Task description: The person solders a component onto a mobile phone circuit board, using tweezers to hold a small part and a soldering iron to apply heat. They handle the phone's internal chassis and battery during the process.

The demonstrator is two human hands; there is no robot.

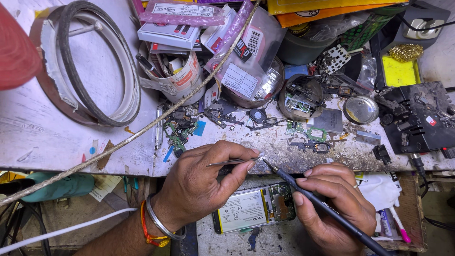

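At lower centre of the frame, the left hand is closed in a pinch on tweezers, tips pointing right. At lower right, the right hand is curled around a black iron, its tip just beside the tweezer tips. Below both lies an opened phone, battery showing. Above, the bench carries circuit scraps, a cup at upper centre and tape rolls at upper left.

- 2 hands: left hand, right hand
- 1 tweezers
- 1 black soldering iron
- 1 opened phone
- 1 tape roll
- 1 cup of tools
- 1 brass wool ball
- 2 wrist bands: metal bangle, red thread
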